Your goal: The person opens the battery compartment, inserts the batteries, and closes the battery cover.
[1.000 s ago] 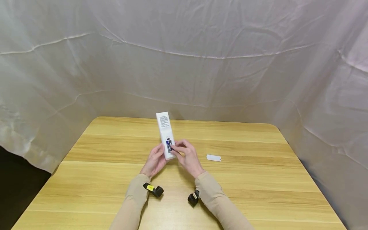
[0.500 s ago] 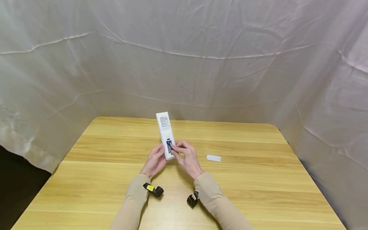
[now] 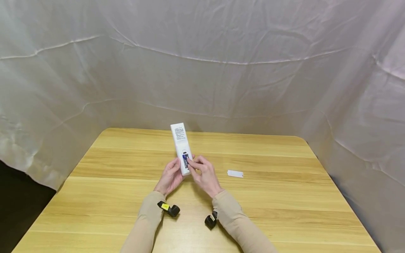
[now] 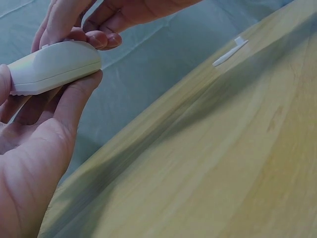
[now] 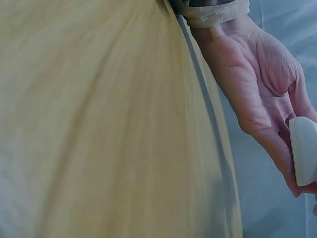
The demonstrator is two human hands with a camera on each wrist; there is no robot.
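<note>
In the head view a white remote control is tilted up above the table, its back facing me. Its battery compartment is uncovered, with dark blue batteries inside. My left hand grips the remote's lower end, thumb along the near side and fingers behind. From the right, my right hand brings thumb and index finger onto the batteries; whether they pinch or press one is hidden. The left wrist view shows the remote edge-on between both hands. Only the remote's end and the hand holding it appear in the right wrist view.
A white battery cover lies on the wooden table, right of the hands. Black wrist cameras are strapped over both beige sleeves. Pale grey cloth hangs behind the table and at both sides.
My right hand and wrist have shifted slightly left, its fingers staying at the batteries. The remote's top has tipped a little to the left. The cover has not moved.
</note>
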